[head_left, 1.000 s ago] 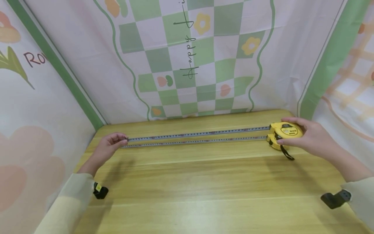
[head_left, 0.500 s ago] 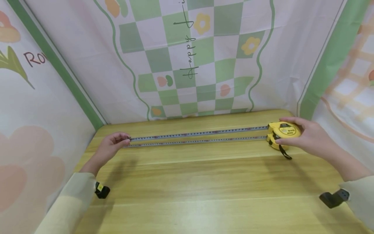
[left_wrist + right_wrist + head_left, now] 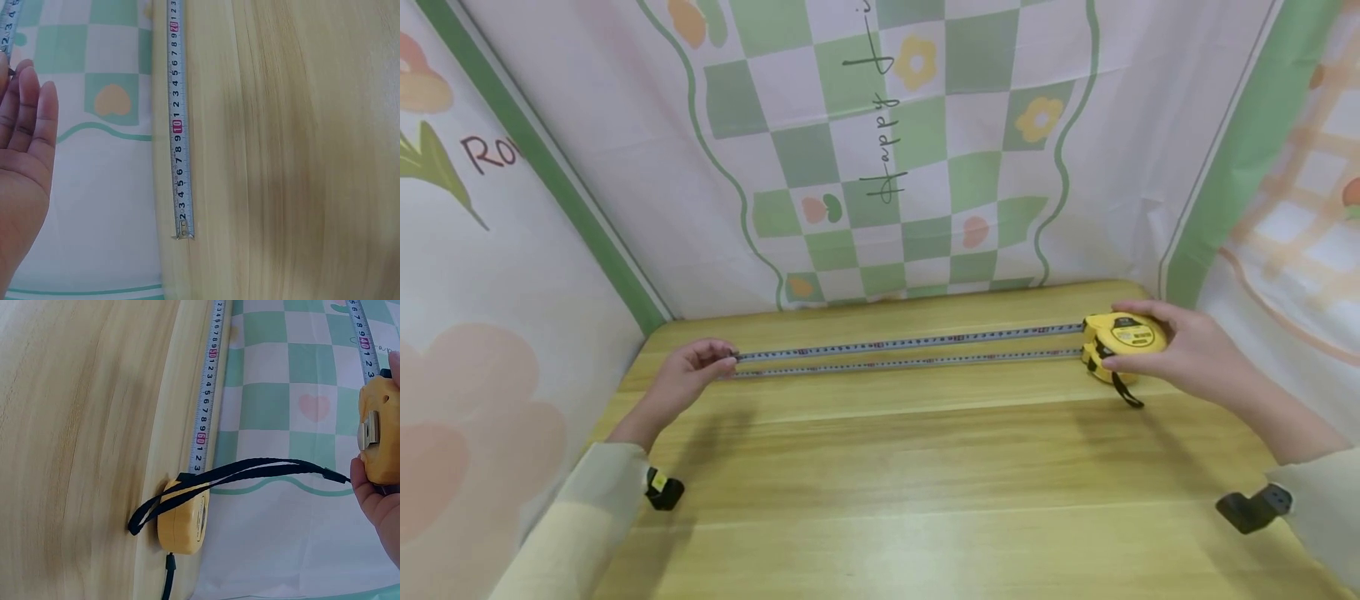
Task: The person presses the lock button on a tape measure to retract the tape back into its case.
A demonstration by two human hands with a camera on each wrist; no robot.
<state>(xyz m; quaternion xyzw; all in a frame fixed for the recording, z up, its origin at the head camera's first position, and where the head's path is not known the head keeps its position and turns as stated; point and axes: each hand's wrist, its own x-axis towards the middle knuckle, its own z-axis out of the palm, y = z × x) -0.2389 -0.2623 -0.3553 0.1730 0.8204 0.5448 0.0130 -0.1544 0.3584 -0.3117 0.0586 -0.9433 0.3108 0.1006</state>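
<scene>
Two yellow tape measures are out, both with their blades extended. The upper one [image 3: 1131, 335] is held off the table by my right hand [image 3: 1202, 354], thumb in front and fingers behind the case. My left hand [image 3: 681, 379] pinches the end of its blade [image 3: 917, 340] between thumb and fingers. Below it, the second tape measure [image 3: 181, 525] lies on the table, its blade [image 3: 179, 150] stretched along the far edge, roughly parallel to the held one. That blade's metal hook [image 3: 183, 230] is free, apart from my left hand.
The wooden table [image 3: 880, 467] extends toward me. A printed checkered curtain [image 3: 865, 150] hangs behind its far edge, with more printed cloth at both sides. A black wrist strap [image 3: 250, 469] dangles from the held case across the lower one.
My hands have come slightly closer together: the right moved a little left, the left a little right. The held blade has drawn slightly into its case. The lower tape measure stays put.
</scene>
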